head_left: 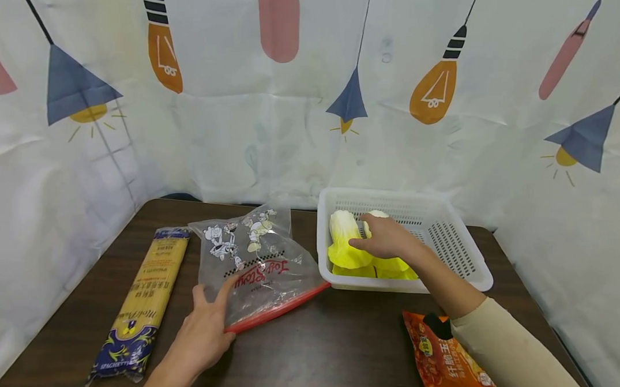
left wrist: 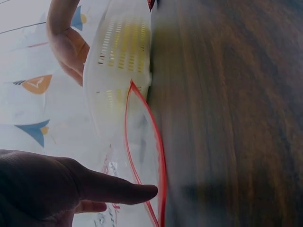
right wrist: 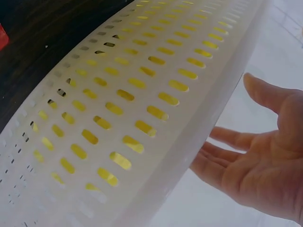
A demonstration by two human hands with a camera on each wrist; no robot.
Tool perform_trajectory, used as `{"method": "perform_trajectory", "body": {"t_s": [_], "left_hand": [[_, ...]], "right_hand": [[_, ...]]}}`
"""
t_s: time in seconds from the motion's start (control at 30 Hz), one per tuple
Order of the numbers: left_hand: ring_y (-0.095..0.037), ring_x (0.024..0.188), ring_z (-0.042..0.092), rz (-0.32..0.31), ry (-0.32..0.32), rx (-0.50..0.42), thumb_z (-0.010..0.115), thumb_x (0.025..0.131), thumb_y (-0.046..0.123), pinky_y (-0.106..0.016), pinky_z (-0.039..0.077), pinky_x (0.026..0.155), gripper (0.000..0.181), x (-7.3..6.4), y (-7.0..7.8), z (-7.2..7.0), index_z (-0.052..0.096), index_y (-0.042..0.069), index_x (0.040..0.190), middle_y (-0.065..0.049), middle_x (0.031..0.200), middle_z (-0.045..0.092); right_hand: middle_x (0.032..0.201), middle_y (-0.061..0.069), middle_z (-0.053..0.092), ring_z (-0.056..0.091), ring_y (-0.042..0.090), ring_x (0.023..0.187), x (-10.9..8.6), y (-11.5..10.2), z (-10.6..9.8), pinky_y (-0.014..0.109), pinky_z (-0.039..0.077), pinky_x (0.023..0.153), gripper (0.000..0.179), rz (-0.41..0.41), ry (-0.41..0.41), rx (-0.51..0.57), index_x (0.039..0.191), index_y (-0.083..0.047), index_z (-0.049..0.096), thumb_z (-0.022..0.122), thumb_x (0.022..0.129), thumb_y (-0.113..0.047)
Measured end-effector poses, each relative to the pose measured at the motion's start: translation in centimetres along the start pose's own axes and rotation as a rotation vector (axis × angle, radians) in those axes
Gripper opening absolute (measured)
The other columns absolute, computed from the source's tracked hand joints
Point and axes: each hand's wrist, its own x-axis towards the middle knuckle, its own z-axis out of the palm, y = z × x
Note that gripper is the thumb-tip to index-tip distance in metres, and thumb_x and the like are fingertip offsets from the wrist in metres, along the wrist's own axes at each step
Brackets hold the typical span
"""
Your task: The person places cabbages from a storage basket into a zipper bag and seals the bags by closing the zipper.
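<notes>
My left hand (head_left: 206,326) rests on a clear plastic zip bag (head_left: 299,265) with cartoon print, its fingers spread over the near left part. In the left wrist view, the thumb lies across the bag's red zip edge (left wrist: 161,165), whose two strips stand apart. My right hand (head_left: 386,237) reaches over a white perforated basket (head_left: 465,255), above pale-topped yellow items like small Chinese cabbages (head_left: 346,232). Its thumb and fingers are spread apart in the right wrist view, near the basket rim (right wrist: 189,142). The index fingertip overlaps one cabbage in the head view.
A long yellow and blue spaghetti packet (head_left: 144,290) lies left of the bag. An orange snack packet (head_left: 438,361) lies in front of the basket, partly under the right sleeve (head_left: 516,352). Everything stands on a dark wooden table (head_left: 323,356) backed by a printed white curtain (head_left: 291,141).
</notes>
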Motion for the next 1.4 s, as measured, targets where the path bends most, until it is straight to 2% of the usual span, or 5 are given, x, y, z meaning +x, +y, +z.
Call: {"method": "perform_trajectory", "body": {"t_s": [0.5, 0.8, 1.03, 1.2, 1.4], "left_hand": [[-0.042, 0.091, 0.060, -0.045, -0.016, -0.035, 0.078, 0.081, 0.002, -0.053, 0.055, 0.074, 0.080, -0.1, -1.4, -0.9, 0.046, 0.013, 0.153, -0.036, 0.143, 0.030], [-0.050, 0.121, 0.050, -0.060, 0.116, -0.094, 0.072, 0.088, 0.013, -0.068, 0.049, 0.094, 0.058, -0.6, -1.5, -1.7, 0.057, 0.008, 0.144, -0.033, 0.139, 0.043], [-0.031, 0.096, 0.060, -0.072, 0.246, -0.240, 0.070, 0.097, 0.019, -0.032, 0.044, 0.068, 0.030, -0.7, -1.8, -2.4, 0.074, 0.012, 0.125, -0.022, 0.126, 0.057], [-0.038, 0.109, 0.071, -0.130, 0.249, -0.392, 0.069, 0.101, 0.024, -0.027, 0.049, 0.069, 0.022, -0.8, -1.9, -2.9, 0.077, 0.015, 0.119, -0.020, 0.131, 0.060], [-0.028, 0.120, 0.060, -0.170, 0.300, -0.574, 0.069, 0.101, 0.018, -0.029, 0.056, 0.086, 0.022, -0.7, -1.5, -3.0, 0.076, 0.012, 0.121, -0.015, 0.136, 0.057]], "right_hand": [[0.156, 0.021, 0.052, 0.055, 0.035, 0.132, 1.6, -0.7, 0.7, 0.056, 0.046, 0.114, 0.086, 0.116, -0.070, -0.011, 0.162, -0.004, 0.032, 0.069, 0.097, -0.045], [0.152, 0.020, 0.054, 0.056, 0.032, 0.125, 2.6, -0.6, 1.2, 0.047, 0.051, 0.105, 0.089, 0.125, -0.127, -0.033, 0.161, -0.002, 0.031, 0.069, 0.096, -0.048], [0.139, 0.019, 0.061, 0.063, 0.025, 0.099, 2.9, -0.6, 1.3, 0.035, 0.056, 0.082, 0.094, 0.137, -0.149, 0.023, 0.162, -0.003, 0.027, 0.073, 0.094, -0.049], [0.136, 0.019, 0.058, 0.065, 0.024, 0.092, 3.1, -0.8, 1.3, 0.032, 0.062, 0.076, 0.094, 0.172, -0.163, 0.144, 0.161, -0.006, 0.028, 0.078, 0.091, -0.043], [0.142, 0.019, 0.053, 0.061, 0.028, 0.107, 3.3, -0.7, 1.4, 0.038, 0.064, 0.082, 0.092, 0.203, -0.171, 0.280, 0.158, -0.008, 0.029, 0.082, 0.089, -0.035]]}}
